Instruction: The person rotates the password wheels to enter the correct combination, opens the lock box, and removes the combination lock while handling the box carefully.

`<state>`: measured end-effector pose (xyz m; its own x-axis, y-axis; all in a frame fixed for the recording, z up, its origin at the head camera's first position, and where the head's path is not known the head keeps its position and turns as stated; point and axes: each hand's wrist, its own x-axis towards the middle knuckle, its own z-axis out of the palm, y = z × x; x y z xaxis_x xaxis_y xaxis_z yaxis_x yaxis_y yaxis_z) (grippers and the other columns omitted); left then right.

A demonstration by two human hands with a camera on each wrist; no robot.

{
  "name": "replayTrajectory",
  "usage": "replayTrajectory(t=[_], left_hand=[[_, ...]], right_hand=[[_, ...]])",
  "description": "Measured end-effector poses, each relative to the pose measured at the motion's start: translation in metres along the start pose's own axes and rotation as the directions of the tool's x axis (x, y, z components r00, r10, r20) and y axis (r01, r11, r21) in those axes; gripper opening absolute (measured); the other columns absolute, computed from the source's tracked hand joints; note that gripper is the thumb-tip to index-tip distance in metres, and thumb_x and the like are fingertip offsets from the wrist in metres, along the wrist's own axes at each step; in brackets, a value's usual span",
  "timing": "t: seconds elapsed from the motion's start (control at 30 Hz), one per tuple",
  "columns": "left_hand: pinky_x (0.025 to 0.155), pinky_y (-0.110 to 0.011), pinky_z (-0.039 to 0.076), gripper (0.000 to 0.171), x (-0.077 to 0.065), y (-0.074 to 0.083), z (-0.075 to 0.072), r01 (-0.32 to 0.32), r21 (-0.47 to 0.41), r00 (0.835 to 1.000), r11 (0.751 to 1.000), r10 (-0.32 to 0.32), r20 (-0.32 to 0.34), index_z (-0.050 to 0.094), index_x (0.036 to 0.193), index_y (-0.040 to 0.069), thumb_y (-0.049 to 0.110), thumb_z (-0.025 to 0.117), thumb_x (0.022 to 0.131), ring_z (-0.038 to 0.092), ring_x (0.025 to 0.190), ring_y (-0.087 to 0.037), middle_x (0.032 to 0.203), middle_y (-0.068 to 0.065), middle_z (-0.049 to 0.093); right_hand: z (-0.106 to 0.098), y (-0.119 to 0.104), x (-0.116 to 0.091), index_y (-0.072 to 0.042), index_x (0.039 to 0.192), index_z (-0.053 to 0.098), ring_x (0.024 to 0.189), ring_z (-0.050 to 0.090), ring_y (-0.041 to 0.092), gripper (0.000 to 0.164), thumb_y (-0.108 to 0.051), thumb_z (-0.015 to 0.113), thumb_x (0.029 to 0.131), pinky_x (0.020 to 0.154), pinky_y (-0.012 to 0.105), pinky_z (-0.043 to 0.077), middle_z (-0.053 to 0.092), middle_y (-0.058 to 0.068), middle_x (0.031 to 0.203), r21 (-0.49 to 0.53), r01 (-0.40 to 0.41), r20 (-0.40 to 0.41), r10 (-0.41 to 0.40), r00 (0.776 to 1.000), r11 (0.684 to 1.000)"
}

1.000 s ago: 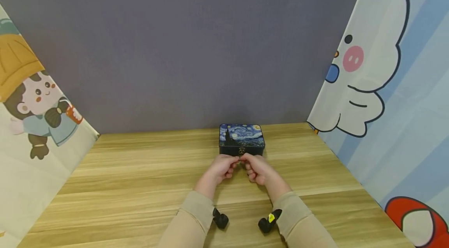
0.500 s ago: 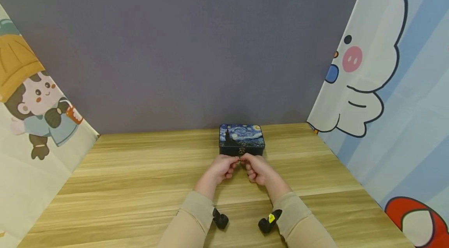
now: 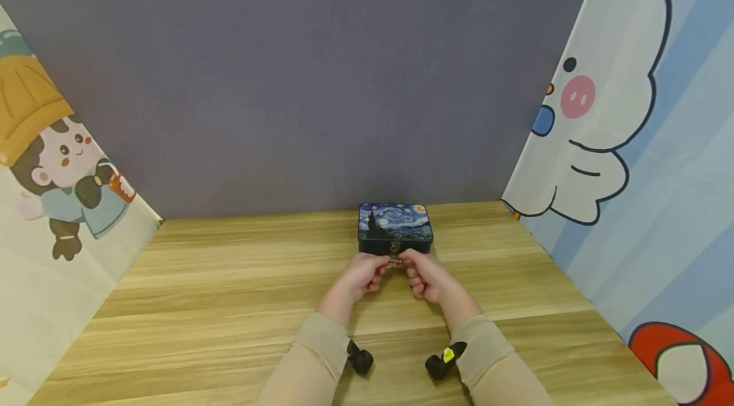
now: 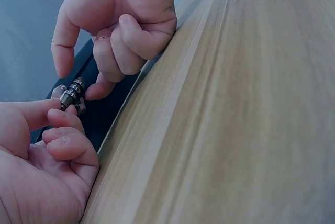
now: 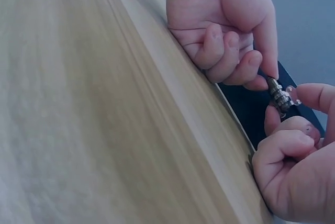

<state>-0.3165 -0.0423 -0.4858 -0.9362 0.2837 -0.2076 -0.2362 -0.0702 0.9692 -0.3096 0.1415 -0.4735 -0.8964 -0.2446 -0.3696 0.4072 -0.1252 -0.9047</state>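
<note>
With the left hand (image 3: 362, 273) pinching the ringed lock (image 4: 72, 93) at six o'clock of the box (image 3: 395, 222), the right hand (image 3: 427, 276), finger and thumb parted, seemingly off it, should turn rings (image 5: 283, 100) singly.

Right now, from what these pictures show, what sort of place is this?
Probably an indoor, booth-like work corner, though the wider room is out of view. A wood-grain tabletop, a plain grey backdrop and cartoon-printed sheets on either side suggest it.
</note>
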Motion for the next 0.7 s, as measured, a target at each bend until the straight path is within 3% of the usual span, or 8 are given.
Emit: replayTrajectory(t=[0.43, 0.7], left_hand=[[0.045, -0.021, 0.030, 0.022, 0.0017, -0.0004, 0.0006, 0.006, -0.007, 1.000, 1.000, -0.006, 0.000, 0.062, 0.094, -0.003, 0.018, 0.060, 0.102, 0.036, 0.050, -0.008, 0.069, 0.001, 0.050], [0.046, -0.021, 0.032, 0.022, 0.0024, -0.0017, -0.0004, 0.008, 0.004, 1.000, 1.000, -0.008, -0.003, 0.063, 0.091, -0.001, 0.019, 0.061, 0.102, 0.037, 0.051, -0.008, 0.068, 0.001, 0.050]], right_hand=[[-0.0031, -0.0019, -0.0014, -0.011, 0.079, 0.056, 0.043, 0.024, 0.003, 0.019, -0.024, 0.064, 0.090, 0.038, 0.017, 0.022, 0.030, -0.010, 0.055, 0.002, -0.001, 0.009, 0.001, 1.000, 1.000], [0.0024, 0.0009, 0.0008, -0.010, 0.079, 0.058, 0.043, 0.026, 0.003, 0.014, -0.018, 0.065, 0.088, 0.039, 0.017, 0.022, 0.031, -0.009, 0.055, -0.008, 0.012, 0.008, -0.012, 1.000, 1.000]])
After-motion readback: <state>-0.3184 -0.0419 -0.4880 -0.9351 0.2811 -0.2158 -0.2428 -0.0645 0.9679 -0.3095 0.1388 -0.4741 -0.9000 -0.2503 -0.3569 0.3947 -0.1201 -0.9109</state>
